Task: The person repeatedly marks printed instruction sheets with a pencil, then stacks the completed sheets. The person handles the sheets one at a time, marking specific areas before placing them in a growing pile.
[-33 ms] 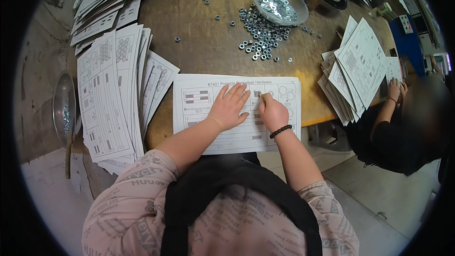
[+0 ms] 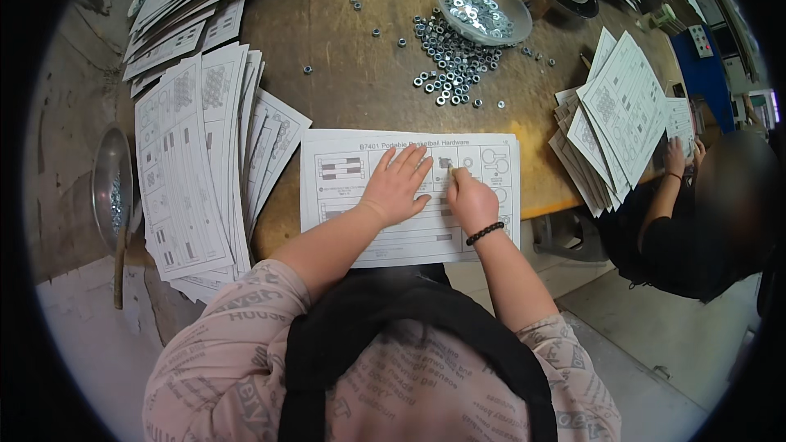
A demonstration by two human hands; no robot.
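Note:
A stack of printed hardware sheets lies squarely in front of me at the table's near edge. My left hand rests flat on the top sheet, fingers spread, with nothing in it. On the right half of that sheet my right hand is closed, a dark beaded bracelet at its wrist. Its fingers pinch a thin pen-like tool, mostly hidden by the hand. The tool's tip is over a small dark square printed near the sheet's top; whether it touches the paper I cannot tell.
Fanned sheets stand close on the left, more sheets on the right. Beyond are loose nuts and a clear bowl of washers. A metal pan hangs past the left edge. A co-worker's hand is at far right.
My right hand has drawn very slightly down toward me with the thin tool. My left hand has stayed in place. The co-worker's hands have shifted a little.

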